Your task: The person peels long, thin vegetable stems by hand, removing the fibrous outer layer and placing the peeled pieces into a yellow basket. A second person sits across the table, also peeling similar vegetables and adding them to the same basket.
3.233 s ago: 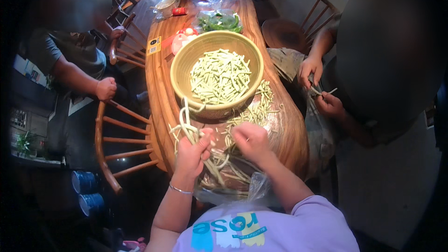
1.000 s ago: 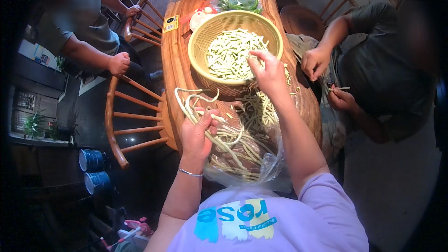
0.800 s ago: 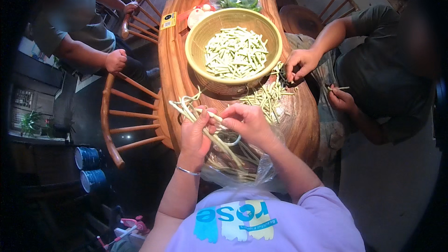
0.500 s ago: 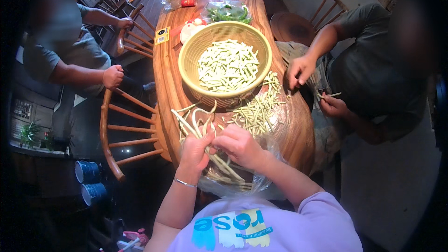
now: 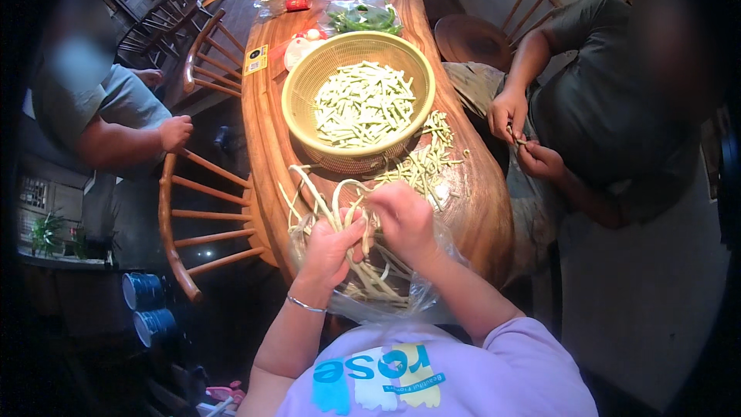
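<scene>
My left hand (image 5: 333, 251) is closed round several long beans (image 5: 337, 205), pale green and limp, whose ends loop up above the fist. Beside it, my right hand (image 5: 407, 224) has its fingers pinched at the upper part of one of these beans; its fingertips are partly hidden. Under both hands lies a clear plastic bag (image 5: 426, 297) with more long beans in it. Just beyond them stands a yellow mesh basket (image 5: 289, 104) holding many short cut bean pieces (image 5: 363, 104). More bean pieces (image 5: 421, 174) are heaped on the table, right of the basket.
The wooden table (image 5: 478, 216) has a curved edge. Behind the basket are a bag of green vegetables (image 5: 363, 19) and a red object (image 5: 296, 5). A person (image 5: 610, 108) at the right holds a bean piece. Another person stands left, by wooden chairs (image 5: 179, 232).
My right hand has risen slightly, away from my left fist. The person at the right has brought both hands together. The person at the left has shifted, one hand off the chair.
</scene>
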### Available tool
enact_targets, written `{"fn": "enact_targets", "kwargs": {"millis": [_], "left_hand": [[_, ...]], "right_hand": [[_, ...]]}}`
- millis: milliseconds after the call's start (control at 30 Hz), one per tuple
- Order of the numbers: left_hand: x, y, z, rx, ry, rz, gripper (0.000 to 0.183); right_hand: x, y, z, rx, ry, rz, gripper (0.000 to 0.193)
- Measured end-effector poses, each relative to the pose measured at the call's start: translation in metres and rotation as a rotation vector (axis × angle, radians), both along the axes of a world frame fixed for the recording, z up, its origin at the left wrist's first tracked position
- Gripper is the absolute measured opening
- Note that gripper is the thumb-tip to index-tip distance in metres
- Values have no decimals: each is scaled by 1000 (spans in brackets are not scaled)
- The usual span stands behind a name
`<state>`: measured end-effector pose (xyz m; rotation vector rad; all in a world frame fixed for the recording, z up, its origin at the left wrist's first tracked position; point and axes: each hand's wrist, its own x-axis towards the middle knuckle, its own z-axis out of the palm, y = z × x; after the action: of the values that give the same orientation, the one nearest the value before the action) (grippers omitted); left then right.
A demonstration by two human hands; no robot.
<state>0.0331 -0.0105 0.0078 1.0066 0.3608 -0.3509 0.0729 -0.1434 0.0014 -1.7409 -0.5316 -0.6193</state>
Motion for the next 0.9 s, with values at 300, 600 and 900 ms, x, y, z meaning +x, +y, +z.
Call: {"fn": "enact_targets", "kwargs": {"millis": [300,600,900], "left_hand": [[2,8,2,-22,8,-166,16],[-5,7,-4,372,-74,-228,12],[4,-12,-26,284,-125,90,9]], "right_hand": [[8,-37,-3,-140,67,228,18],[-4,-42,-8,-566,-29,385,13],[-14,-2,-31,307,874,172,5]]}}
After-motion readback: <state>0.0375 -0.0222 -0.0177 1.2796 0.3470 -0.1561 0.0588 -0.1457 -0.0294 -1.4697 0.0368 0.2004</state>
